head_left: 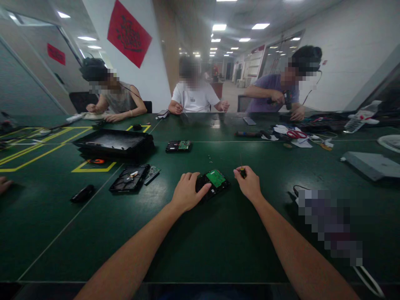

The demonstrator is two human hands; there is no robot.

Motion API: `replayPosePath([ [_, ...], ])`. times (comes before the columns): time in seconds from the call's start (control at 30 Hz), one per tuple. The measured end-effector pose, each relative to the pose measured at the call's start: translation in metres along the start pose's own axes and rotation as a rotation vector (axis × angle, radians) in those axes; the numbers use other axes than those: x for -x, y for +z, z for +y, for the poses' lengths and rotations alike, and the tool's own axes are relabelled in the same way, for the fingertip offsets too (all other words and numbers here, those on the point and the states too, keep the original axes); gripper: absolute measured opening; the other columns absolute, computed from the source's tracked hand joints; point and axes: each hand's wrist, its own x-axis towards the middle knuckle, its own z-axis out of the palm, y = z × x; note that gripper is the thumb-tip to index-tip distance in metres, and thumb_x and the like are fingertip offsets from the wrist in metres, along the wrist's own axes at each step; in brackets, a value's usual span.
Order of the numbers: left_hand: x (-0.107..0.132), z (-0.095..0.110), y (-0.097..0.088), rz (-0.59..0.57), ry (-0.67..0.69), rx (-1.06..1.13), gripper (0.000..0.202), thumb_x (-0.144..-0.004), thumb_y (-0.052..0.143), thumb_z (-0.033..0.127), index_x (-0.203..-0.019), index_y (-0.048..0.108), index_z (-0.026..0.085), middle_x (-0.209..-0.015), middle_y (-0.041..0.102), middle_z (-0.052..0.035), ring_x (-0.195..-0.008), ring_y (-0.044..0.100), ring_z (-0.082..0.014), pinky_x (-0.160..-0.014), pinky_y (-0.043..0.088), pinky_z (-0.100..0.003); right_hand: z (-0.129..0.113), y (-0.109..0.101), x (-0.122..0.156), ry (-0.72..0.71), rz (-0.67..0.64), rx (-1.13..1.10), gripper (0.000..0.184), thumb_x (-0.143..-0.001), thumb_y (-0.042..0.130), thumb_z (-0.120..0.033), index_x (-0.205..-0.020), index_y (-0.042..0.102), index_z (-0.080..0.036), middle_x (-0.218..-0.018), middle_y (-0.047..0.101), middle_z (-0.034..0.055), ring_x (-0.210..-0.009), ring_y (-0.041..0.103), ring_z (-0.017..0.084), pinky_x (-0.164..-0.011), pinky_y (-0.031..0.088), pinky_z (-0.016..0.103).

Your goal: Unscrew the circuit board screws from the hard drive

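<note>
My left hand (186,192) clasps the drive (216,188) on the bench (212,241); my right hand (250,182) pinches the screwdriver (243,172), shaft up. Caution: brushing the tiny bits (210,158) beyond the drive could scatter them; a slipping tip could gouge the green board (215,178).

Two bare hands — one left hand (188,191), one right hand (250,183) — and one slim screwdriver with a dark and yellow handle (242,171). Two flat black rectangular drives with green circuit boards: one nearer drive (215,179), one farther drive (178,146). One open shallow black rectangular case (120,183), one flat grey rectangular board (152,175). Pale specks (210,158), too tiny to count. One pair of red-handled scissors (296,134), one clear plastic bottle (361,118), one black oblong object (83,194). Two red paper sheets (129,33), three seated people (192,98), one other person's hand (4,184) at the left edge.
</note>
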Motion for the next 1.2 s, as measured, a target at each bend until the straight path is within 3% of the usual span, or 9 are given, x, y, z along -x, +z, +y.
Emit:
replayPosePath([
  [0.17,0.000,0.004,-0.002,-0.110,-0.092,0.126,0.042,-0.105,0.041,0.052,-0.121,0.066,0.022,-0.083,0.073,-0.0038,-0.076,0.069,-0.0211,-0.069,0.048,-0.030,0.000,0.003,-0.001,0.011,-0.036,-0.001,0.033,-0.095,0.054,-0.053,-0.097,0.066,-0.022,-0.082,0.073,0.0025,-0.076,0.067,0.021,-0.071,0.046,0.033],
  [0.27,0.003,0.006,0.004,-0.162,-0.034,0.158,0.034,-0.105,0.043,0.046,-0.120,0.067,0.027,-0.077,0.073,-0.0002,-0.070,0.070,-0.0191,-0.065,0.046,-0.027,-0.002,0.001,0.000,0.036,-0.033,-0.034,0.033,-0.096,0.052,-0.052,-0.097,0.065,-0.023,-0.084,0.073,0.0025,-0.074,0.066,0.020,-0.069,0.046,0.033],
  [0.37,-0.003,-0.001,0.011,-0.124,-0.023,0.159,0.030,-0.106,0.044,0.043,-0.118,0.067,0.028,-0.078,0.074,0.0007,-0.072,0.071,-0.0183,-0.066,0.048,-0.026,-0.004,0.000,0.000,0.068,-0.025,-0.065,0.032,-0.096,0.053,-0.051,-0.098,0.065,-0.022,-0.086,0.073,0.0038,-0.075,0.066,0.021,-0.068,0.046,0.032],
  [0.5,-0.037,-0.024,0.021,-0.028,-0.084,0.091,0.023,-0.100,0.057,0.035,-0.117,0.068,0.024,-0.096,0.078,-0.0031,-0.088,0.073,-0.0192,-0.078,0.052,-0.028,-0.004,0.001,-0.001,0.091,-0.025,-0.098,0.031,-0.096,0.052,-0.050,-0.096,0.064,-0.021,-0.086,0.073,0.0044,-0.076,0.067,0.021,-0.068,0.047,0.033],
  [0.6,-0.076,-0.039,0.033,-0.074,-0.126,0.046,0.028,-0.098,0.062,0.037,-0.119,0.067,0.019,-0.102,0.076,-0.0071,-0.091,0.072,-0.0199,-0.081,0.054,-0.028,-0.004,0.001,-0.002,0.097,-0.037,-0.109,0.030,-0.097,0.052,-0.049,-0.095,0.063,-0.022,-0.083,0.072,0.0031,-0.073,0.066,0.020,-0.067,0.046,0.033],
  [0.77,-0.137,-0.041,0.059,-0.106,-0.099,-0.029,0.067,-0.079,0.082,0.055,-0.128,0.065,0.013,-0.129,0.065,-0.0183,-0.119,0.063,-0.0318,-0.098,0.050,-0.036,-0.004,0.000,-0.001,0.090,-0.054,-0.099,0.031,-0.097,0.052,-0.050,-0.095,0.063,-0.022,-0.081,0.070,0.0023,-0.067,0.063,0.019,-0.063,0.045,0.032],
  [0.87,-0.162,-0.040,0.069,-0.136,-0.075,-0.059,0.063,-0.078,0.081,0.059,-0.119,0.070,0.012,-0.128,0.064,-0.0203,-0.122,0.060,-0.0352,-0.100,0.048,-0.038,-0.004,-0.001,-0.001,0.107,-0.069,-0.119,0.032,-0.097,0.051,-0.051,-0.096,0.063,-0.022,-0.082,0.071,0.0030,-0.066,0.062,0.019,-0.060,0.044,0.031],
  [1.03,-0.180,-0.048,0.075,-0.195,0.004,-0.048,0.045,-0.083,0.079,0.051,-0.114,0.076,0.019,-0.105,0.074,-0.0094,-0.108,0.065,-0.0271,-0.094,0.049,-0.032,-0.002,0.001,-0.003,0.078,-0.046,-0.070,0.030,-0.096,0.053,-0.050,-0.091,0.064,-0.022,-0.080,0.070,0.0028,-0.070,0.064,0.020,-0.064,0.045,0.032],
  [1.2,-0.176,-0.052,0.078,-0.168,0.028,-0.012,0.037,-0.088,0.076,0.045,-0.117,0.077,0.021,-0.104,0.075,-0.0081,-0.100,0.068,-0.0238,-0.090,0.052,-0.032,-0.001,0.002,-0.004,0.061,-0.034,-0.034,0.028,-0.096,0.052,-0.047,-0.093,0.064,-0.022,-0.080,0.070,0.0022,-0.071,0.064,0.020,-0.067,0.045,0.032],
])
